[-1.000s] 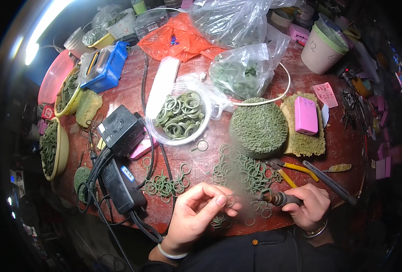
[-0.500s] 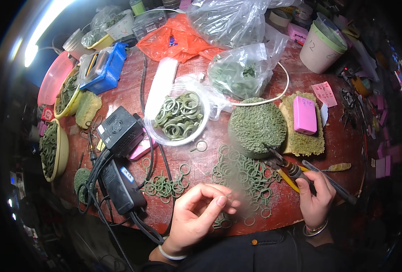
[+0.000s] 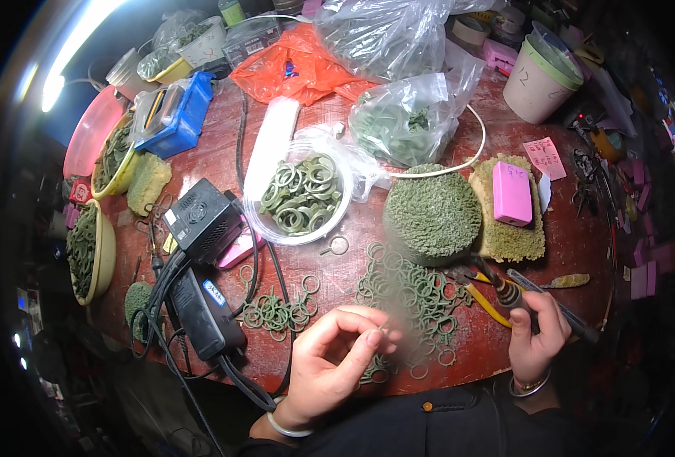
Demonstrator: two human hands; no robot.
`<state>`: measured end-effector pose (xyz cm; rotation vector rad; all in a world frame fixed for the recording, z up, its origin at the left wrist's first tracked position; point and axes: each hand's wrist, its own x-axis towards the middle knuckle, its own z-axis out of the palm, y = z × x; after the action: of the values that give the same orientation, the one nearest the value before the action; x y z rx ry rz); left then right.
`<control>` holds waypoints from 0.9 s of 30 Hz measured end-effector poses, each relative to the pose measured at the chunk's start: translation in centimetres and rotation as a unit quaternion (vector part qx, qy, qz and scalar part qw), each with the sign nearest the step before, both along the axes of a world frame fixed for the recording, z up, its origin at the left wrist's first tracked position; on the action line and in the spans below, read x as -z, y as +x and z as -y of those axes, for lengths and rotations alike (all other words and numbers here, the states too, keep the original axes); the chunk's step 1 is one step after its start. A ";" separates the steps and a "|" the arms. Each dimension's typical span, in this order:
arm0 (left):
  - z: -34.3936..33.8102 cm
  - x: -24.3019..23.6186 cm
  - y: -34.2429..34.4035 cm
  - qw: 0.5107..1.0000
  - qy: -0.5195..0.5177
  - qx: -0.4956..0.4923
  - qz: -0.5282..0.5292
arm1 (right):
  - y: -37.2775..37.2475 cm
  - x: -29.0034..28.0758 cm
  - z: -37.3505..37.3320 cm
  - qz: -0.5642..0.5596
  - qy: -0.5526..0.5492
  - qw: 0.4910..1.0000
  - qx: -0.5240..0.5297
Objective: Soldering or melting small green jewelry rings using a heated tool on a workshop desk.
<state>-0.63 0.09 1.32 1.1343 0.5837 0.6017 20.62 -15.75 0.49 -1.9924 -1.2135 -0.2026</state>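
My left hand [image 3: 336, 358] is closed in a pinch at the front of the table. Something thin and small may sit at its fingertips, but I cannot make it out. My right hand [image 3: 536, 335] grips a soldering iron [image 3: 511, 295] by its dark handle. The iron's tip points toward the green round block [image 3: 432, 217], slightly apart from its lower right edge. Between the hands lies a pile of thin green rings [image 3: 421, 293], partly veiled by a blurry haze. Pliers with yellow handles [image 3: 487, 305] lie beside the iron.
A clear tub [image 3: 345, 206] of thicker green rings stands at the middle. Left are a black box [image 3: 202, 221], a black adapter [image 3: 208, 316] and cables. A pink block [image 3: 512, 196] rests on a yellowish sponge [image 3: 497, 242]. A smaller ring pile [image 3: 276, 312] lies near the adapter.
My right hand has drawn the soldering iron a little rightward, and its tip has come away from the green block's edge. My left hand has barely moved.
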 end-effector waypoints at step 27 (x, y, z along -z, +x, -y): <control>-0.4 0.0 0.6 0.881 0.457 -0.043 -0.113 | -0.1 -0.4 -0.4 -0.002 -0.035 0.984 -0.176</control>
<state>-0.08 0.44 1.28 2.1012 0.5548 0.8646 20.51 -15.32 0.90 -1.7975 -1.5634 0.0210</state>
